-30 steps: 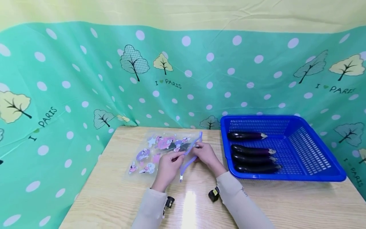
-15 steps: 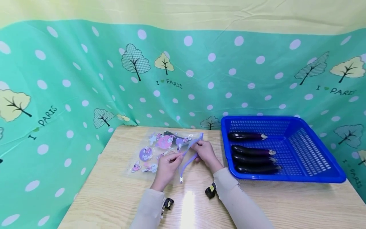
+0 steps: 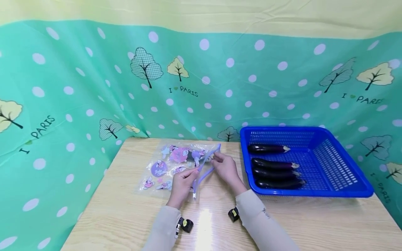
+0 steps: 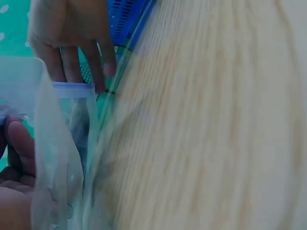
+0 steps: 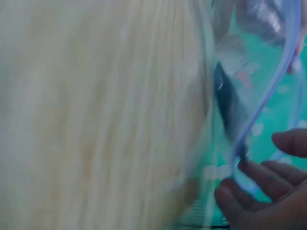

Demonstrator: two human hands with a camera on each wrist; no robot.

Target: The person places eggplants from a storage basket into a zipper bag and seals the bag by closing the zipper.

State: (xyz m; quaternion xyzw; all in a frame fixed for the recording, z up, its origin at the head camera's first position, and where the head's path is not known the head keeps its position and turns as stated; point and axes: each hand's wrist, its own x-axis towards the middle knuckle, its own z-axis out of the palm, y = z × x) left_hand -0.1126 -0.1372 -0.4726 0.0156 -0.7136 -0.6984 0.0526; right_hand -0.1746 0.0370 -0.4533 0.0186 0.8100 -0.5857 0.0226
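Zip bag (image 3: 176, 164) lies mouth-parted, seemingly because the left hand (image 3: 181, 184) pinches one edge while the right hand (image 3: 227, 170), fingers loosely extended, is at its opening.
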